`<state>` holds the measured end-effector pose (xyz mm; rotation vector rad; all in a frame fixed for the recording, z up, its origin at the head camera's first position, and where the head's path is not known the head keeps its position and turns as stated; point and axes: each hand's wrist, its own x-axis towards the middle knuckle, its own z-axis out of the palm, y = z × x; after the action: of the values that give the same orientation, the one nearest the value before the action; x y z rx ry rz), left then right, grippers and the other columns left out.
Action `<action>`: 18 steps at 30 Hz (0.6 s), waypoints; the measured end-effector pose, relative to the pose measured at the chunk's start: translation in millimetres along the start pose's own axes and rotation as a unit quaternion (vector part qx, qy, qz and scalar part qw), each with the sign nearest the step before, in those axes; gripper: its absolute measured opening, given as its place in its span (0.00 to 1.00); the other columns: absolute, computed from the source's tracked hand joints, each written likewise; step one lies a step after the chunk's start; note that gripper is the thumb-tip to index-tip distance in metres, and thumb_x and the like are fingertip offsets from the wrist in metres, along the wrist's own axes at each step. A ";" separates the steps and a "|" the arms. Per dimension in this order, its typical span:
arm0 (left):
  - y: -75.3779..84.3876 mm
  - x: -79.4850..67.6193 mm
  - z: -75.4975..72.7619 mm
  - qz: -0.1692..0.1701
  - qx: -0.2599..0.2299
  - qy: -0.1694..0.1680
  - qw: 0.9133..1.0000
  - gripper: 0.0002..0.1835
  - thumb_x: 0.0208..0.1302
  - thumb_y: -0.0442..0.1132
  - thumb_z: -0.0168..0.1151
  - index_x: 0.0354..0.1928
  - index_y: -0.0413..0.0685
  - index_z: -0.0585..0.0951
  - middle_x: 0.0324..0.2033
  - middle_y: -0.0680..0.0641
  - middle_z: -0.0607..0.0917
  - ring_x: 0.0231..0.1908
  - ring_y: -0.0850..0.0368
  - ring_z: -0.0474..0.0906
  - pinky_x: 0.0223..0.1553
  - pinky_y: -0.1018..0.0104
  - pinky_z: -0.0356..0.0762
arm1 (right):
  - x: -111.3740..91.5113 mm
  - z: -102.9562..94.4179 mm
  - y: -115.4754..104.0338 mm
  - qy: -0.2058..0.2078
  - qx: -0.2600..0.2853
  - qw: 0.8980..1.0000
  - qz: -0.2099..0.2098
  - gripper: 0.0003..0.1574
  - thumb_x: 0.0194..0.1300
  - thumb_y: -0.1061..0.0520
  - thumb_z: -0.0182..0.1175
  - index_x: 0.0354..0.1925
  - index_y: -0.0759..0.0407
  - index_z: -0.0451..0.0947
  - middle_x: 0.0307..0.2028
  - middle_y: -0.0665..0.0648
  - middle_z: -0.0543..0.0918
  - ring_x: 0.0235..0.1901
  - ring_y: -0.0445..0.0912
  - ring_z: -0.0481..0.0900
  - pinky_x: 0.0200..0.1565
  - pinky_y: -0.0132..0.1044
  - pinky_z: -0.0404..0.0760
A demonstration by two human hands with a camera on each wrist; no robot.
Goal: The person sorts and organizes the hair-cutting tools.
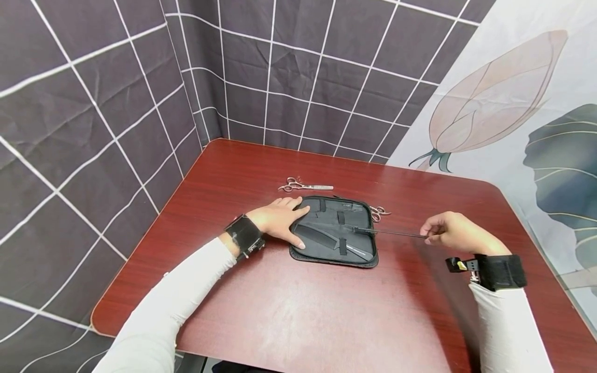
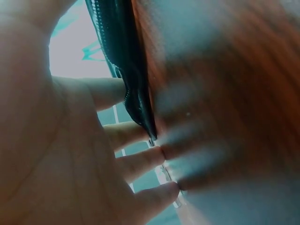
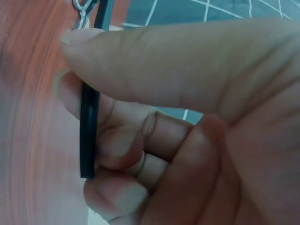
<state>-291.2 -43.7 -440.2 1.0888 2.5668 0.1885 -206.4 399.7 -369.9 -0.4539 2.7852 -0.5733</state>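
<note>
An unfolded black case with elastic loops lies on the table, a dark comb-like piece along its inside. My left hand rests on the case's left edge, fingers spread and straight. To the right, my right hand pinches the end of a long thin black stick between thumb and fingers; its far end reaches over the case's right edge, near a loop. In the right wrist view, the blunt end of the stick shows below the thumb. The stick's exact kind I cannot tell.
Thinning scissors lie behind the case. The handles of another pair of scissors stick out at its right side. The reddish-brown table is bordered by dark gridded curtains and a flower-print cloth.
</note>
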 end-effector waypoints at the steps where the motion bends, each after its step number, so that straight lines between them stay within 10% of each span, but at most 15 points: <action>1: -0.2 0.0 0.0 0.000 0.001 0.000 1.000 0.62 0.56 0.75 0.66 0.84 0.54 0.52 0.83 0.37 0.47 0.83 0.42 0.43 0.82 0.48 0.42 | 0.6 0.8 -1.4 -0.004 0.002 1.000 -0.002 0.07 0.58 0.71 0.69 0.34 0.61 0.85 0.25 0.48 0.82 0.24 0.36 0.73 0.29 0.31 0.75; 18: -4.7 0.6 0.1 0.000 -0.015 -0.004 1.000 0.60 0.58 0.74 0.66 0.84 0.58 0.51 0.84 0.43 0.45 0.83 0.43 0.42 0.82 0.47 0.44 | 9.2 10.3 -13.7 -0.021 -0.010 1.000 -0.019 0.12 0.54 0.72 0.70 0.29 0.56 0.85 0.23 0.45 0.80 0.25 0.39 0.73 0.28 0.33 0.75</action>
<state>-294.8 -46.5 -441.7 1.0765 2.5493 0.2218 -208.2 381.0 -375.1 -0.5196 2.7501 -0.5371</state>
